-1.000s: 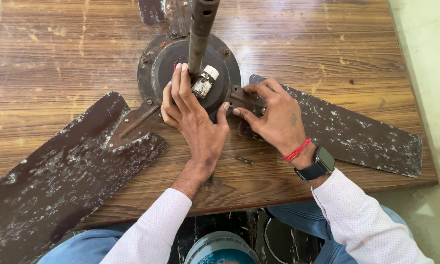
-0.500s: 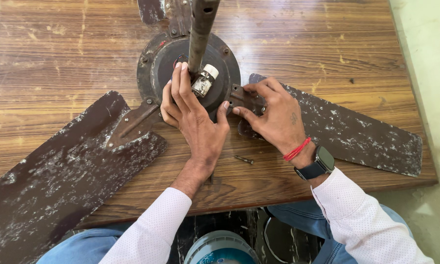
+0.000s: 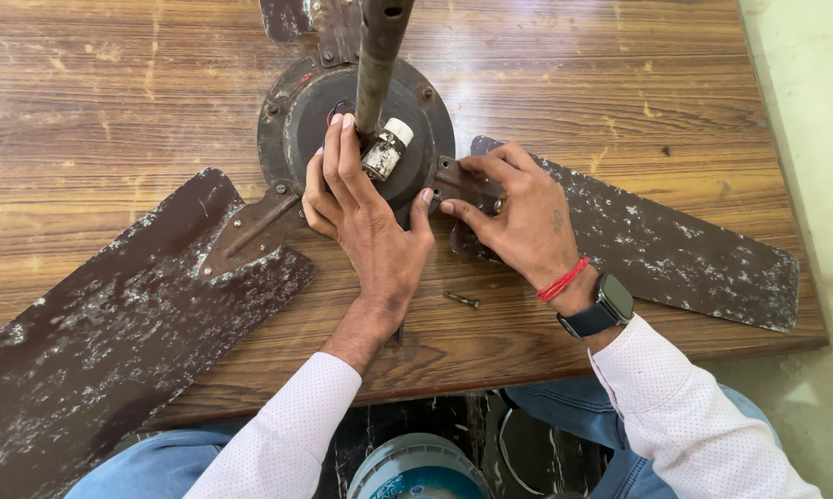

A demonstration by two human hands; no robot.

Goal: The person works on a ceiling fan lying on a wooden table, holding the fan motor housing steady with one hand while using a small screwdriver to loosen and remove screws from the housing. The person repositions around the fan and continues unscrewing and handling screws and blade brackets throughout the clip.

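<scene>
One view only, from a camera worn on the person's head. It looks steeply down, almost straight onto the wooden surface (image 3: pixel 620 83), from close above the work. The person's forearms enter from the bottom edge, and both hands sit near the middle of the frame. The far side of the surface runs off the top; its near edge crosses low in the picture, with the person's lap below it. A strip of pale floor (image 3: pixel 814 111) shows along the right edge.
</scene>
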